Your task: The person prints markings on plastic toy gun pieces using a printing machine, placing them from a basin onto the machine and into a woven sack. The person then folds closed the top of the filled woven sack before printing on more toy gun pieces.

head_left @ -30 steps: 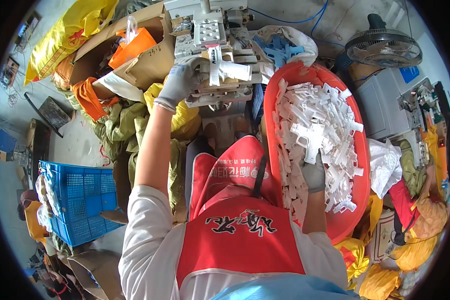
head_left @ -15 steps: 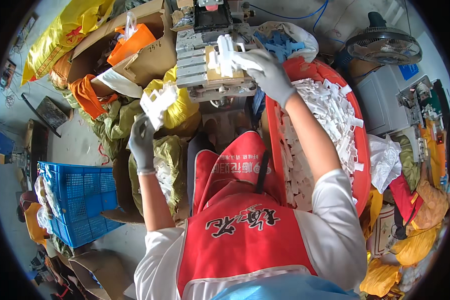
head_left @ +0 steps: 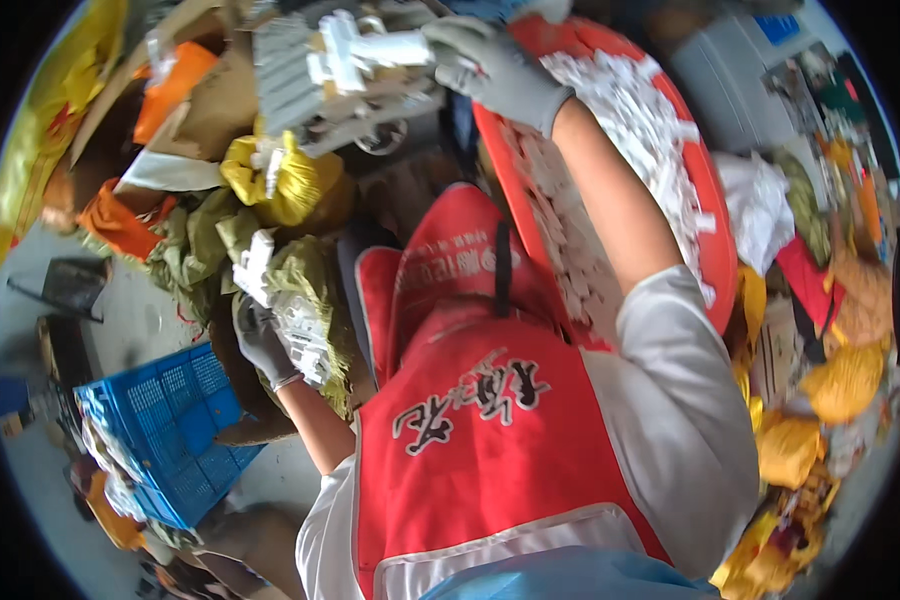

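Note:
My left hand [head_left: 260,340], in a grey glove, is closed low on the left at the mouth of an olive woven sack [head_left: 315,275]. A white plastic part [head_left: 254,268] sticks up from its fingers. White pieces [head_left: 305,340] fill the sack beside it. Up at the machine bed [head_left: 285,75], my gloved right hand [head_left: 500,75] has its fingers curled at the end of a branched white plastic part [head_left: 355,50]. That part lies over the fixture on the bed; the fingertips are partly hidden.
A red tub [head_left: 720,215] heaped with white plastic parts [head_left: 610,110] stands to my right. Left of the machine are a yellow bag [head_left: 305,185], with a small white piece against it, and a cardboard box [head_left: 215,105]. A blue crate [head_left: 175,420] sits lower left.
My left hand has dropped down and toward me with its white part, from near the yellow bag to the olive sack. My right hand stays at the machine. The whole view has shifted.

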The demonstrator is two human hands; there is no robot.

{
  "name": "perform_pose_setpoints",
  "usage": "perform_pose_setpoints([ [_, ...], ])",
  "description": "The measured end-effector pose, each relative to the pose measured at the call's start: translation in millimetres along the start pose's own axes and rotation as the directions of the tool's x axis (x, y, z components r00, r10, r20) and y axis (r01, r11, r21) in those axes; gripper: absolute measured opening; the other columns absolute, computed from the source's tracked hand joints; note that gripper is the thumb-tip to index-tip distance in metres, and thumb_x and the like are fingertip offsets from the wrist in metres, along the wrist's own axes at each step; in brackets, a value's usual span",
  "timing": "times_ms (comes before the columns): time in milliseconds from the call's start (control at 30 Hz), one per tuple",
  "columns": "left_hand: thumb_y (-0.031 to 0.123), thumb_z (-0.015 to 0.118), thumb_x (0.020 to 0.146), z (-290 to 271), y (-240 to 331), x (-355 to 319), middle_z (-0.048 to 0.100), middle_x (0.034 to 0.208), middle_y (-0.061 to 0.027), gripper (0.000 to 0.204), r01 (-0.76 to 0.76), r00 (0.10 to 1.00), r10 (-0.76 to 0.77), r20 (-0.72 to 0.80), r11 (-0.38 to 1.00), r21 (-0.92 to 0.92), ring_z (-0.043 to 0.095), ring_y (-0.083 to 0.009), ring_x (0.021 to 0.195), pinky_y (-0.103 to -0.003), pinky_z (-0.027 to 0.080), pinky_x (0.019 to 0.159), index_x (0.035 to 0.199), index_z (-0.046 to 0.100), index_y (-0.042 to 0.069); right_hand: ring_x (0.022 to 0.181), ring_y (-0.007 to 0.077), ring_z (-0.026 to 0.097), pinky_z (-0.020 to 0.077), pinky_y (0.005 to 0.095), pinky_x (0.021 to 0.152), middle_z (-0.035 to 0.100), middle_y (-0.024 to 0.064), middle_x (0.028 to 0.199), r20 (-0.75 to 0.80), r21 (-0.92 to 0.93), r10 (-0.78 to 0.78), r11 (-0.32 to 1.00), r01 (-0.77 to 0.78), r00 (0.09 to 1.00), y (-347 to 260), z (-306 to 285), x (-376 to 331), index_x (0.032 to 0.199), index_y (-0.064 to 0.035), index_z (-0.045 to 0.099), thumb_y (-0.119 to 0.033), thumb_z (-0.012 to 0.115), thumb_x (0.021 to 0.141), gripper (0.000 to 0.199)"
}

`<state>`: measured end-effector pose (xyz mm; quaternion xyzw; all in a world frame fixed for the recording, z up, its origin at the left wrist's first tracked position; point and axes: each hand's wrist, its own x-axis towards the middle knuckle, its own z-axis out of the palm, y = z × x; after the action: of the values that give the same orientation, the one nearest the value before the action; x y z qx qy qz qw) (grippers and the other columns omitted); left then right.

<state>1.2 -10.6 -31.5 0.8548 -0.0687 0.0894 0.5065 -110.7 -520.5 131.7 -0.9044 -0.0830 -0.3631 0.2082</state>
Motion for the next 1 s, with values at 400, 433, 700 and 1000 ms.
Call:
perform_pose_setpoints([
  [400, 0.017, 0.061, 0.098, -30, -74, -19, 0.069, 0.12, -0.0148, 0.03, 0.281, 0.946, -0.304, 0.108, 0.941, 0.191, 0.066, -0.0241, 0.107, -0.035, 0.051, 0.097, 0.121, 0.066, -0.002, 0.103, 0.038, 0.065, 0.0521, 0.045, 0.089, 0.065, 0.0163, 0.121, 0.049, -0.538, 0.989, 0.144, -0.83, 0.14, -2, -41, -391, 0.127, -0.0169, 0.061, -0.027, 0.062, 0.091, 0.037],
  [433, 0.018, 0.06, 0.099, -21, -65, -20, 0.07, 0.12, -0.0148, 0.031, 0.099, 0.975, -0.149, 0.163, 0.954, 0.282, 0.066, -0.0237, 0.108, -0.034, 0.051, 0.097, 0.121, 0.067, -0.003, 0.104, 0.0384, 0.065, 0.0522, 0.0461, 0.089, 0.063, 0.0158, 0.124, 0.014, -0.608, 0.998, 0.062, -0.792, 0.068, -7, -34, -403, 0.128, -0.0175, 0.059, -0.027, 0.062, 0.09, 0.04],
  [700, 0.02, 0.059, 0.098, 49, 26, -8, 0.073, 0.112, -0.0124, 0.031, -0.115, 0.912, 0.013, 0.41, 0.968, 0.224, 0.068, -0.0202, 0.102, -0.032, 0.051, 0.092, 0.118, 0.069, -0.001, 0.11, 0.0327, 0.065, 0.0519, 0.0473, 0.091, 0.056, 0.015, 0.132, 0.103, -0.742, 0.979, 0.194, -0.642, 0.176, 10, 29, -353, 0.147, -0.0208, 0.044, -0.019, 0.055, 0.089, 0.059],
  [1000, 0.018, 0.06, 0.098, 25, 12, -25, 0.074, 0.107, -0.0118, 0.028, -0.031, 0.932, -0.049, 0.36, 0.976, 0.214, 0.068, -0.0193, 0.096, -0.032, 0.052, 0.088, 0.116, 0.07, -0.002, 0.116, 0.0353, 0.059, 0.0482, 0.0403, 0.099, 0.06, 0.0205, 0.124, -0.036, -0.221, 0.918, 0.378, -0.899, 0.395, 18, -39, -354, 0.137, -0.0168, 0.054, -0.017, 0.07, 0.082, 0.058],
])
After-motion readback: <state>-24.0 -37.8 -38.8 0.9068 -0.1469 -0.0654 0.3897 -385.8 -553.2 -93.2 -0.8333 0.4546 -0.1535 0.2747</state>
